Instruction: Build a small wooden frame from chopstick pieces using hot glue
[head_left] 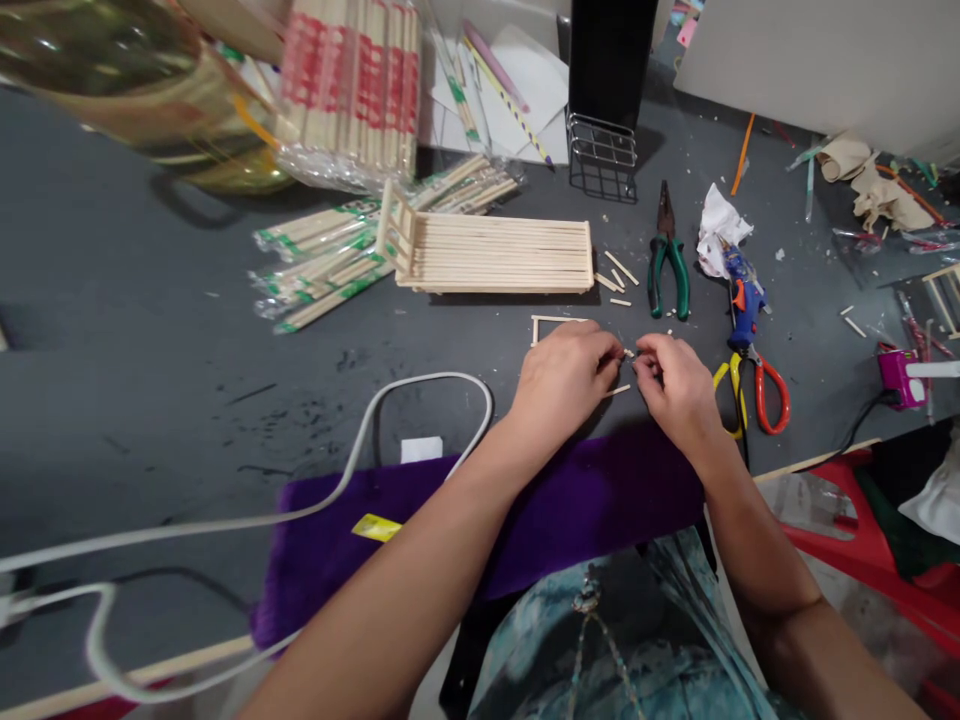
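My left hand (pixel 570 365) is closed, its thumb and fingers pinched together near a tiny piece of wooden stick (pixel 628 353). Facing it across a narrow gap, my right hand (pixel 675 385) has curled, pinched fingers; what they hold is too small to make out. Partly under my left hand lies a thin frame of wooden sticks (pixel 559 319). A short stick (pixel 618 390) shows just below the fingers. Beyond my hands stands a small bed-shaped model made of wooden sticks (pixel 502 250), with a raised end at its left.
Green-handled pliers (pixel 667 260), a blue glue gun (pixel 744 300) and red-and-yellow-handled cutters (pixel 769 395) lie to the right. Packs of wrapped chopsticks (pixel 349 100) are at the back. A white cable (pixel 360 450) loops across the left, over a purple cloth (pixel 600 490).
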